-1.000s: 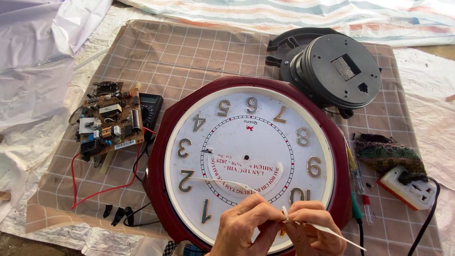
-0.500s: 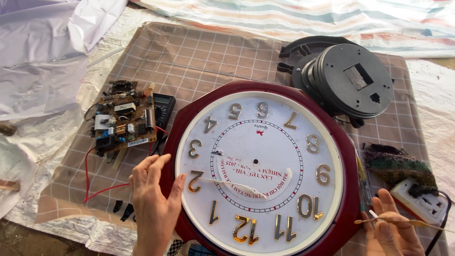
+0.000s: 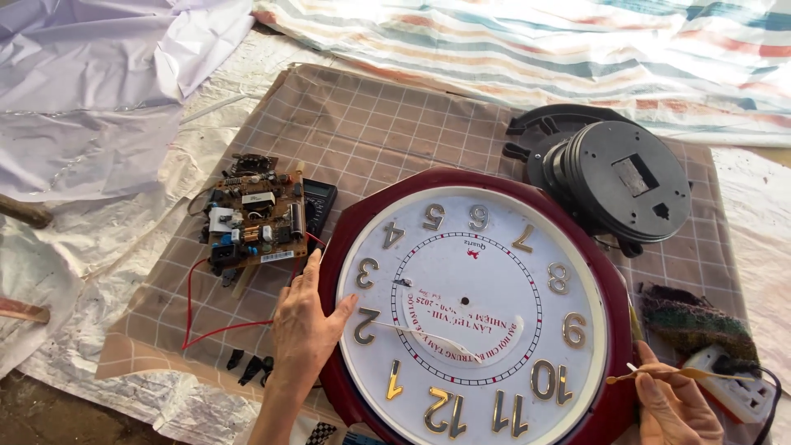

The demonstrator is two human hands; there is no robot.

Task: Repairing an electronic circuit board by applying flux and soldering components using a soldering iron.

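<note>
Left hand [image 3: 305, 325], head view: laid flat, palm down, fingers spread and slack, gripping nothing; it rests on the left rim of the wall clock [image 3: 474, 309], thumb reaching onto the white dial beside the gilt numeral there. The forearm enters from the bottom edge. Right hand [image 3: 671, 404]: at the lower right corner, fingers pinched on one thin clock hand [image 3: 667, 373], held about level, its pale tip pointing left over the dark red rim.

Count: one clock, face up, dark red octagonal frame, white dial, numerals upside down to the wearer. One loose white pointer [image 3: 412, 331] lies on the dial, just right of the left thumb. One black round clock back [image 3: 618, 177] sits beyond the clock, upper right, apart from both hands. One circuit board [image 3: 251, 227] with red wires lies left of the clock, near the left hand but not touching it. One white power strip [image 3: 733, 387] lies just beyond the right hand. All rest on a checked brown mat [image 3: 371, 132].
</note>
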